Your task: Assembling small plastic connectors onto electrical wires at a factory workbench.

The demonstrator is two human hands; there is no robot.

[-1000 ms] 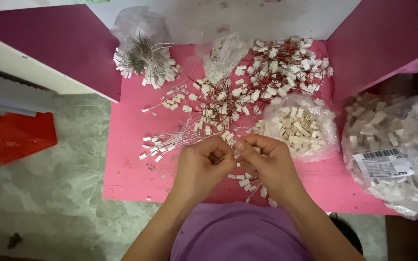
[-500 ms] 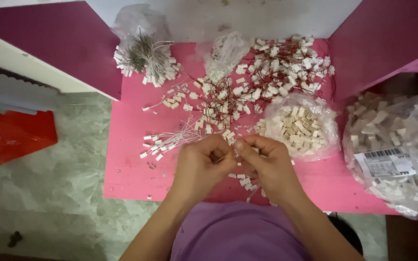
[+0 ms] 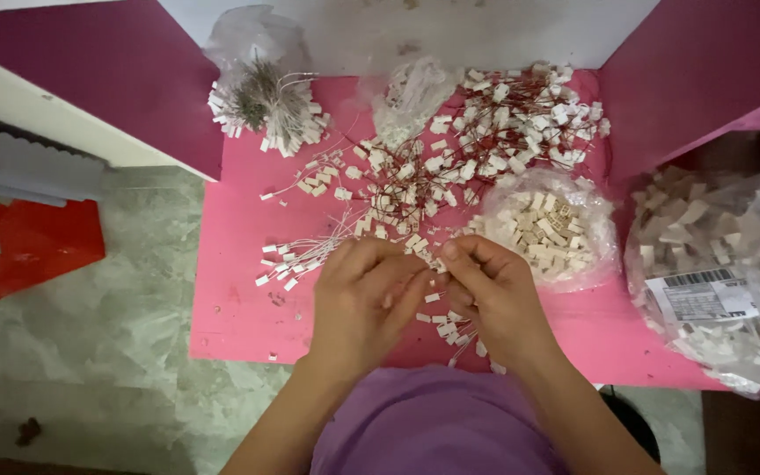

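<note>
A person's left hand (image 3: 364, 295) and right hand (image 3: 493, 290) meet fingertip to fingertip over the near middle of a pink table (image 3: 230, 308), both pinched narrowly around a small white connector (image 3: 437, 264) that is mostly hidden between them; whether a wire is already seated in it cannot be told. Doing this step well likely means keeping the piece low over the table and gripping it by its sides, so the opening stays free and nothing drops among the loose pieces scattered just beneath the right hand. Just left of the hands lies a fan of thin white-tipped wires (image 3: 296, 259). Farther back on the table spreads a tangle of red wires with white plugs (image 3: 494, 132), and at the table's back left corner sits a bundled bunch of wires (image 3: 266, 101) in clear plastic. To the right of the hands, an open clear bag of cream housings (image 3: 543, 224) rests on the table. Off the table's right edge sits a larger bag of housings (image 3: 714, 264); off its left, a red bag (image 3: 41, 242) lies on the floor.
</note>
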